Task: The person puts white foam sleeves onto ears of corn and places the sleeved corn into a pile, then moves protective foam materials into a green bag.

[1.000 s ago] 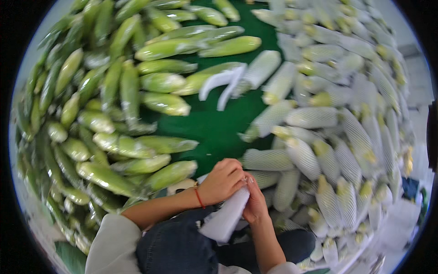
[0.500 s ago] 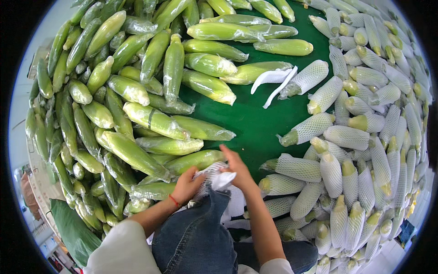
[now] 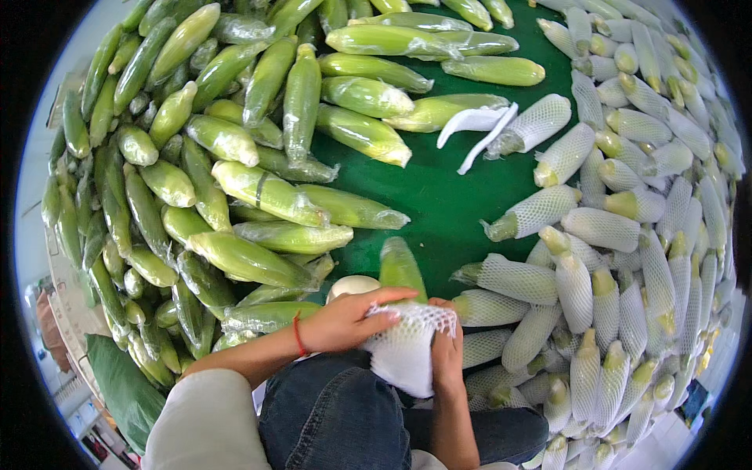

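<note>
A plastic-wrapped ear of corn (image 3: 401, 270) stands near the front of the green surface, tip away from me, its lower end inside the mouth of a white foam net sleeve (image 3: 402, 356). Thumb and fingers of my left hand (image 3: 345, 321) pinch the left side of the sleeve's rim. On the other side, my right hand (image 3: 446, 352) is closed on the sleeve's edge; some of its fingers are hidden. The sleeve hangs in front of my jeans. Beside my left hand is a pale rounded thing (image 3: 352, 286) I cannot make out.
Plastic-wrapped ears of corn (image 3: 258, 192) are heaped at the left and far side. Net-sleeved ears (image 3: 599, 231) are piled along the right. Two loose white foam strips (image 3: 474, 121) lie on the green surface (image 3: 439, 196) near one sleeved ear.
My hands held a bunched sleeve half a second ago; now it is spread between them with an ear of corn in its mouth. A wrapped ear at the near left heap's edge is gone.
</note>
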### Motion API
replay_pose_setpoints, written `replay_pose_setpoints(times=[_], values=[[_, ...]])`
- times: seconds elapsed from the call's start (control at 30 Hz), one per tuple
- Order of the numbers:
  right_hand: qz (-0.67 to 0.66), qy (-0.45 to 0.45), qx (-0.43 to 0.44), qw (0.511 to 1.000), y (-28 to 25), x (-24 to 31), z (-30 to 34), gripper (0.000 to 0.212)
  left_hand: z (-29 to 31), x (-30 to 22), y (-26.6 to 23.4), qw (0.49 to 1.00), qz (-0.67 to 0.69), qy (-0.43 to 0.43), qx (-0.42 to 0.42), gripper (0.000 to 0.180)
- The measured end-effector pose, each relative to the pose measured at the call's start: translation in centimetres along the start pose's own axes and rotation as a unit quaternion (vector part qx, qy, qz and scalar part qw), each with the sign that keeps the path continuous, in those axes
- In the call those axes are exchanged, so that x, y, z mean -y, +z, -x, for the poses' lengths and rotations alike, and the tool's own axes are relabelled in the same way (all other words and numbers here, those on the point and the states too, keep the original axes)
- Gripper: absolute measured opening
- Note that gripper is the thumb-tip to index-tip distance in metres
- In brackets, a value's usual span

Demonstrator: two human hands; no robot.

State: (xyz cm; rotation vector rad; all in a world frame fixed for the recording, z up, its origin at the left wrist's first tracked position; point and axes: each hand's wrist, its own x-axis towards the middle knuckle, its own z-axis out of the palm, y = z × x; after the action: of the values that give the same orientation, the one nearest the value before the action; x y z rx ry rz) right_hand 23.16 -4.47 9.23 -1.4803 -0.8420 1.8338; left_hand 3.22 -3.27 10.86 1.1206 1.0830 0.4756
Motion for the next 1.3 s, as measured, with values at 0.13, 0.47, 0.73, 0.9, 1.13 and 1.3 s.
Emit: replay_pose_setpoints(times=[0.13,0.47,0.73,0.9,1.13,1.3], values=[[-0.111,-0.046,-0.137,0.983,-0.4,-2.6,-2.4,0.021,-4.8,1.2,1.1,0.995,0.090,-0.030,-0.016,0.037],[-0.297,-0.164,-0.153,0.928,-1.0,-8.8,-16.4,0.013,-15.0,7.1,-0.8,0.926,-0.158,0.101,-0.328,0.020],[-0.528,0.008,0.021,0.849,-4.5,-6.1,-13.9,0.047,-13.8,0.8,0.1,0.991,0.134,-0.021,-0.020,0.032],[-0.654,0.116,0.125,0.737,-7.4,-3.7,0.5,0.074,-14.5,0.1,3.7,0.983,-0.031,0.134,-0.122,0.045],[-0.469,-0.042,-0.157,0.868,-11.4,3.3,8.5,0.086,-10.3,11.4,8.1,0.753,-0.648,0.116,0.011,0.033],[-0.372,-0.240,-0.348,0.827,-22.5,9.2,12.7,0.075,-10.2,8.2,8.6,0.775,-0.631,0.013,0.010,0.037]])
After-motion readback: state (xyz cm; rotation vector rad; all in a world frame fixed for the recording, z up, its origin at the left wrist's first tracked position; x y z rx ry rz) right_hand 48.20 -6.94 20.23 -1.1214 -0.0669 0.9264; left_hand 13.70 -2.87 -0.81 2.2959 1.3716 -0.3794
